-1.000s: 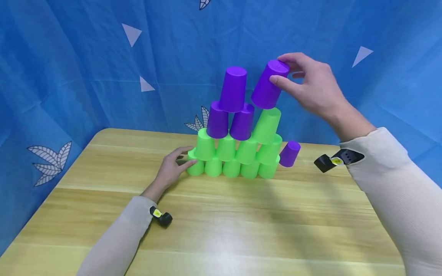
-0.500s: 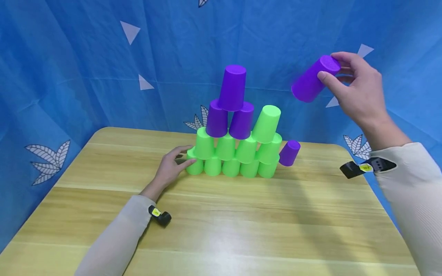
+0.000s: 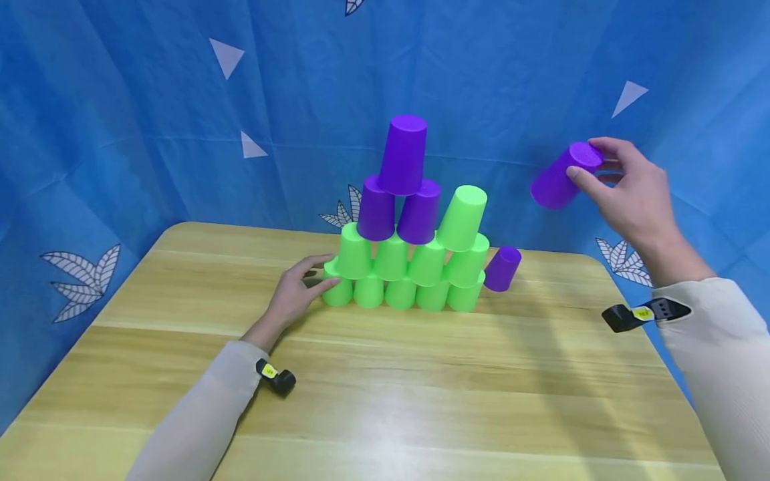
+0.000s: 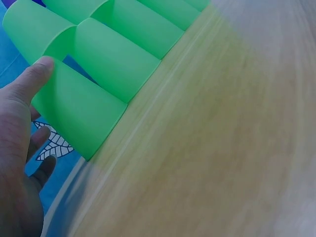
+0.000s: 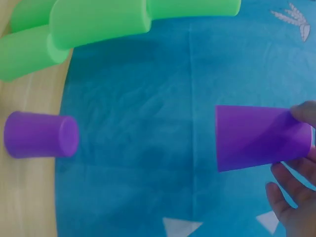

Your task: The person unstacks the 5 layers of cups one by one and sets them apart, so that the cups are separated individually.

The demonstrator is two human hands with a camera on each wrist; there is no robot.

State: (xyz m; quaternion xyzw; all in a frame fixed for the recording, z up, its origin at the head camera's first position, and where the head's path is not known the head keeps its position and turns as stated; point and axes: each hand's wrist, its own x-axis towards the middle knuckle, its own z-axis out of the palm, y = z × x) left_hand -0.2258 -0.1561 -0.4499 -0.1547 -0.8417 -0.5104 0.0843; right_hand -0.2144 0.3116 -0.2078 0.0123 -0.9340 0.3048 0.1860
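Note:
Upside-down cups stand in a stepped stack on the table, with two rows of green cups (image 3: 392, 259) at the bottom. Above them are two purple cups (image 3: 377, 212) and one green cup (image 3: 462, 217); a single purple cup (image 3: 403, 155) tops the purple pair. My left hand (image 3: 291, 294) holds the leftmost bottom green cup (image 4: 81, 111) at its side, thumb in front and fingers reaching behind. Off to the right, my right hand (image 3: 637, 194) grips another purple cup (image 5: 261, 138) near its closed end, tilted in the air away from the stack.
A lone purple cup (image 3: 502, 269) stands upside down just right of the stack's bottom row. The wooden table (image 3: 385, 394) meets a blue patterned curtain (image 3: 301, 100) behind. Both wrists carry small black cameras.
My right hand has carried its purple cup from above the upper green cup out to the right, then down a little. The left hand stays at the stack's left end.

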